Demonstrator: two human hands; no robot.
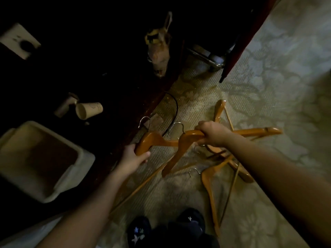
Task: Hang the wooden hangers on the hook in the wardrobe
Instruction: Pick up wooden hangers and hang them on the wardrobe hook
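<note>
Two hands are in view, each closed on a wooden hanger. The left hand (pixel 133 158) grips the left hanger (pixel 155 140) at the lower end of its near arm, thumb on top; that hanger's metal hook (pixel 144 121) points up and away toward the dark wardrobe base, and its long axis runs roughly left to right, tilted down at the left. The right hand (pixel 212 133) is wrapped around the shoulder of the second hanger (pixel 186 144) just right of its neck; one arm of it slopes down toward the viewer and left, the other runs right past the fist toward a rounded end (pixel 274 130), so its long axis lies nearly level across the frame. Its hook (pixel 179 125) points away from the viewer. The two held hangers overlap where their arms cross. On the patterned carpet (pixel 268 77) lie more hangers in a loose pile: I count at least three, though the overlap makes the exact number hard to tell. One (pixel 219 111) points away, one (pixel 210 190) runs toward the viewer with a small hook (pixel 194 171) beside it, and one (pixel 240 169) lies partly under the right forearm. In the dark wardrobe floor to the left are one pale bin (pixel 43 158), one paper cup (pixel 88 110) on its side, and one bag (pixel 159 45). Two dark shoes (pixel 139 230) show at the bottom edge.
</note>
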